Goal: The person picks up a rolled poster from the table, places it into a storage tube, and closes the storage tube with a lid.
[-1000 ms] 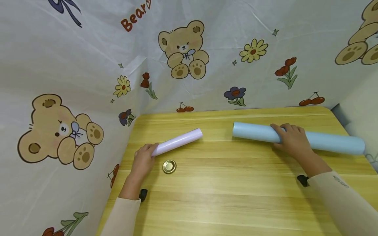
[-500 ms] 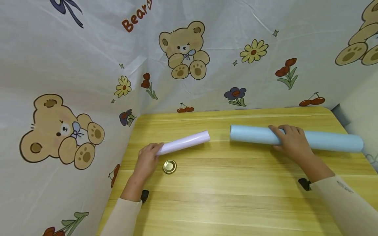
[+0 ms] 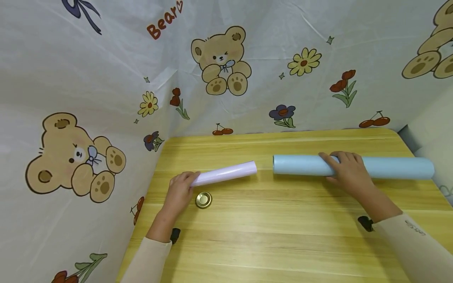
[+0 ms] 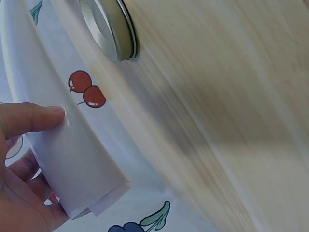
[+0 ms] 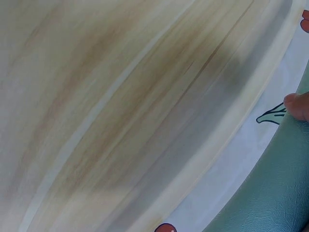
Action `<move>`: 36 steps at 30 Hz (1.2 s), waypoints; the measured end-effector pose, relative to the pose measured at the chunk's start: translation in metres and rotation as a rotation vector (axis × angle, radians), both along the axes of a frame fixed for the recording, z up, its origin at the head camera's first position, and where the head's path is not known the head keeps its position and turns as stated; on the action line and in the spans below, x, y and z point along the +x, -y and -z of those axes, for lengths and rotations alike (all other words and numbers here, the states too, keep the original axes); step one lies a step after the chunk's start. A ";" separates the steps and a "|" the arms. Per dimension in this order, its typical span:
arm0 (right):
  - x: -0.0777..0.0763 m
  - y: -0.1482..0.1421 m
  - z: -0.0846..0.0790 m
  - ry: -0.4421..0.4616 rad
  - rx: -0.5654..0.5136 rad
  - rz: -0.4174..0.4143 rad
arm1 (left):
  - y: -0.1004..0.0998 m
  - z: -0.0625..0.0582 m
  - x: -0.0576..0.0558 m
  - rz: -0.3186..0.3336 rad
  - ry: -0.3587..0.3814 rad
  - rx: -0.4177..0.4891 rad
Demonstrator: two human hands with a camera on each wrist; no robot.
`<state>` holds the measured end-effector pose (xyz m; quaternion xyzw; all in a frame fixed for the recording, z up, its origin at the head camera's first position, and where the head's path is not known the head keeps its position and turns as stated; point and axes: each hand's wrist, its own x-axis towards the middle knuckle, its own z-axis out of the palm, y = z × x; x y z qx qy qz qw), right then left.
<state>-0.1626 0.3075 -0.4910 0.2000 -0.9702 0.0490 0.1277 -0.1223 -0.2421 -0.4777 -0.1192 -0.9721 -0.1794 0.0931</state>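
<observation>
My left hand [image 3: 179, 193] grips the near end of a thin lilac rolled sheet [image 3: 226, 174], which slants up to the right. In the left wrist view the thumb presses on the glossy roll [image 4: 72, 145], and its overlapping edge shows at the end. With fingers over the top and thumb on the near side, my right hand [image 3: 350, 173] holds a longer, thicker light blue roll [image 3: 396, 168] about its middle. The blue roll lies nearly level, and its open left end faces the lilac roll's tip across a small gap. In the right wrist view only a fingertip shows on the textured blue roll [image 5: 270, 179].
A gold jar lid [image 3: 203, 200] lies on the wooden table [image 3: 269, 236], just right of my left hand. A white cloth [image 3: 262, 43] printed with bears and flowers hangs behind the table and along its left side.
The lilac roll has moved right with my left hand and flattened its slant. The blue roll has shifted slightly left and turned nearly level, so the gap between their ends is smaller.
</observation>
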 end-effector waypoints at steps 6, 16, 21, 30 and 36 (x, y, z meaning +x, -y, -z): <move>0.003 0.002 0.001 -0.024 0.016 -0.027 | -0.002 0.001 -0.001 0.007 -0.005 -0.015; 0.008 0.008 -0.002 -0.027 0.005 -0.039 | -0.007 -0.003 -0.002 0.035 0.003 -0.016; 0.010 0.012 -0.004 -0.023 0.001 -0.046 | -0.010 -0.003 -0.002 0.043 -0.008 -0.018; 0.013 0.016 -0.006 -0.018 -0.003 -0.054 | -0.013 -0.002 -0.002 0.051 -0.015 -0.020; 0.014 0.019 -0.005 -0.008 -0.007 -0.057 | -0.016 -0.001 -0.002 0.065 -0.012 -0.017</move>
